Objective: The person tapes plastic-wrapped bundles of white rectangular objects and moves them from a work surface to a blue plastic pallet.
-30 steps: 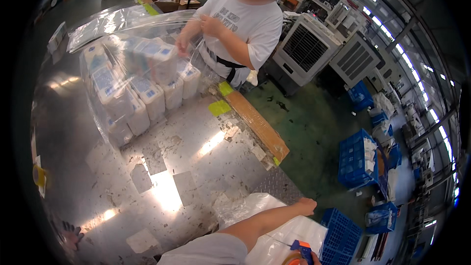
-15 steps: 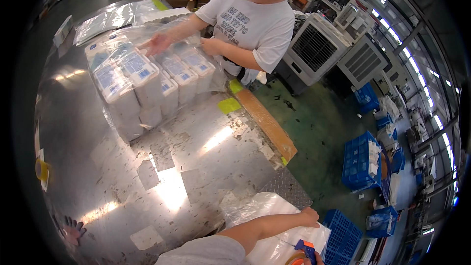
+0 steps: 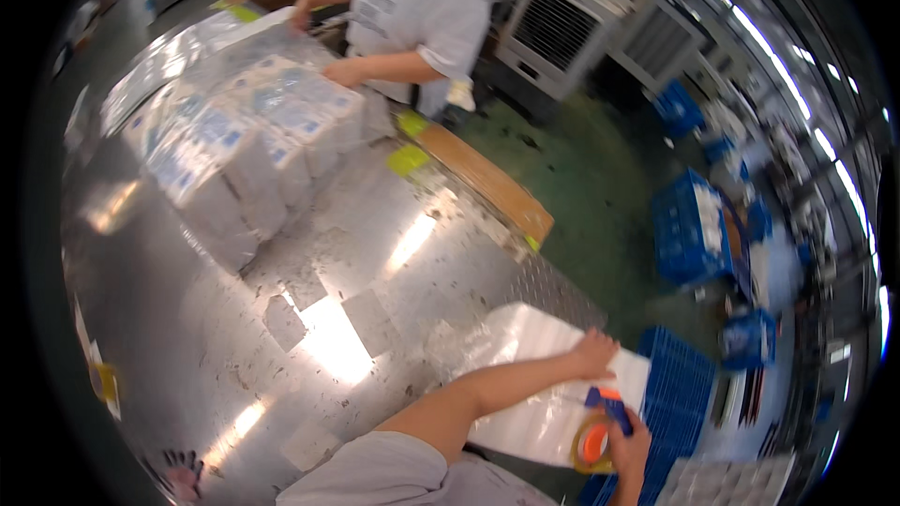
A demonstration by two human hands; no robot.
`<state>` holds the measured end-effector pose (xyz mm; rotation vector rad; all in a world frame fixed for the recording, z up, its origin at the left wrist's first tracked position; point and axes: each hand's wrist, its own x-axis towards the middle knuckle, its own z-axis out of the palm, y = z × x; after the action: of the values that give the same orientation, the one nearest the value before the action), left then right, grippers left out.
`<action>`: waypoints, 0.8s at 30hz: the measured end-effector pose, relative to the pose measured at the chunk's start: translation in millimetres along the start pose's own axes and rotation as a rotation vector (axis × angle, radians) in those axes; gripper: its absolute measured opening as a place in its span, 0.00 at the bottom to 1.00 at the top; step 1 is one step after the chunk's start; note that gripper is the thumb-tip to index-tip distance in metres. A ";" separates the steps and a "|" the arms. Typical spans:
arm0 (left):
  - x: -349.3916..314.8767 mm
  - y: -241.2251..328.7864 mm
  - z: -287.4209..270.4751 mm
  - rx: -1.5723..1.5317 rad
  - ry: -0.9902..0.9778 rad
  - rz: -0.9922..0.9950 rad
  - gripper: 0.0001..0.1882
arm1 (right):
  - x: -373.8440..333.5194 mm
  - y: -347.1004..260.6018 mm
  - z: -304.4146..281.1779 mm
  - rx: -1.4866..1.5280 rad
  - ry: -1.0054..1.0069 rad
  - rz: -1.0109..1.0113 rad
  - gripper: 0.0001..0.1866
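Note:
A white package in clear plastic [image 3: 532, 335] lies at the table's near right edge. Across it reaches my left arm, and my left hand [image 3: 595, 354] is closed over its right end, fingers partly blurred. Just nearer to me, my right hand [image 3: 632, 450] grips a blue and orange tape dispenser [image 3: 614, 409] by its handle. The dispenser carries a roll of tape with an orange core [image 3: 592, 442] and is held against or just above the package; I cannot tell which.
Several bottle-like white packs under clear film [image 3: 225, 164] stand at the far left of the metal table [image 3: 309, 253]. A co-worker [image 3: 422, 9] is behind them. A glove [image 3: 183, 473] lies near left. Blue crates [image 3: 692, 230] and an air cooler [image 3: 553, 28] stand on the floor.
My right hand has come further into view with the tape dispenser, up alongside the package. The view has shifted. The co-worker's hand has moved off the packs toward the back.

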<state>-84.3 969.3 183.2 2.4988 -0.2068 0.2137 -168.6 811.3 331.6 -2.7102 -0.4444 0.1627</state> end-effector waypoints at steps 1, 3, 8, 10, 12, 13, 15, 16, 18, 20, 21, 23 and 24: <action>-0.9 -0.3 -10.2 0.013 -0.067 -0.028 0.39 | 2.4 -3.9 0.4 0.011 -0.006 0.042 0.28; -2.2 1.4 -15.6 0.053 -0.002 -0.095 0.38 | 4.2 -14.0 -5.0 0.012 -0.060 0.073 0.29; -1.4 -1.3 -23.7 0.100 0.016 -0.053 0.35 | -5.1 -6.8 -17.9 0.018 -0.095 0.095 0.30; 1.9 5.3 -26.2 0.203 -0.082 -0.070 0.37 | -26.8 3.8 -16.7 0.034 -0.015 0.055 0.31; 1.3 9.4 -22.5 0.283 -0.076 -0.045 0.35 | -46.0 13.7 -15.4 0.025 0.061 -0.030 0.32; 0.1 8.5 -23.6 0.288 -0.086 -0.053 0.36 | -57.5 19.6 -16.8 0.028 0.064 -0.026 0.33; -1.4 5.8 -22.3 0.292 -0.095 -0.074 0.36 | -91.9 31.5 -19.5 0.026 0.071 -0.027 0.34; -1.8 4.4 -23.4 0.299 -0.076 -0.063 0.36 | -114.5 42.7 -23.3 0.011 0.067 -0.048 0.35; -3.1 4.8 -22.0 0.310 -0.044 -0.032 0.35 | -173.7 76.4 -15.2 0.032 0.167 -0.005 0.36; 1.3 12.3 -22.4 0.309 -0.062 -0.010 0.35 | -234.3 117.6 -4.9 0.054 0.129 0.068 0.37; -0.3 15.9 -23.2 0.311 -0.070 -0.009 0.35 | -255.1 127.8 5.8 0.013 0.105 0.102 0.37; -2.8 18.4 -25.7 0.308 -0.086 -0.022 0.36 | -266.7 131.4 16.6 -0.062 0.060 0.148 0.37; -3.3 18.9 -23.8 0.299 -0.091 -0.040 0.37 | -265.1 129.5 20.6 -0.074 0.064 0.160 0.36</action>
<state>-93.7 968.7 212.3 2.8099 -0.1726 0.1216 -385.5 618.2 275.2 -2.8146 -0.2183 0.1040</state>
